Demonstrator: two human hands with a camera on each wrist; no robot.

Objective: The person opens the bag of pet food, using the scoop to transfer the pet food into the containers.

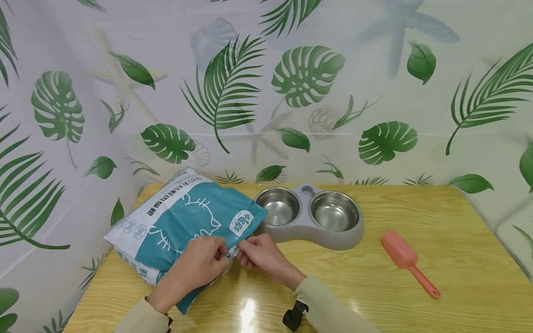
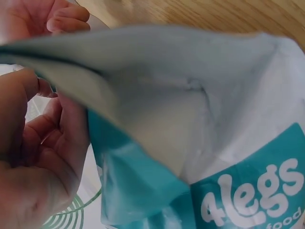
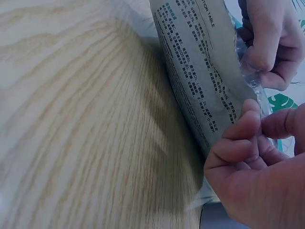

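Closest to the person, both hands meet at the near edge of the pet food bag (image 1: 183,226), which lies on its side on the wooden table (image 1: 416,296), at the left part of it. The left hand (image 1: 195,268) pinches the top seam of the bag with curled fingers, and the right hand (image 1: 260,254) pinches the same seam just beside it, so the two hands almost touch; it seems they grip so close together in order to pull the edge in opposite directions at one spot. In the right wrist view the fingertips (image 3: 243,129) press on the thin clear strip of the seam. Behind the bag stands a grey double feeder (image 1: 310,217) with two empty steel bowls, touching the corner of the bag. To the right, well apart, lies a pink scoop (image 1: 405,259), its handle toward the near edge. Farthest is a curtain with green leaves (image 1: 304,78).
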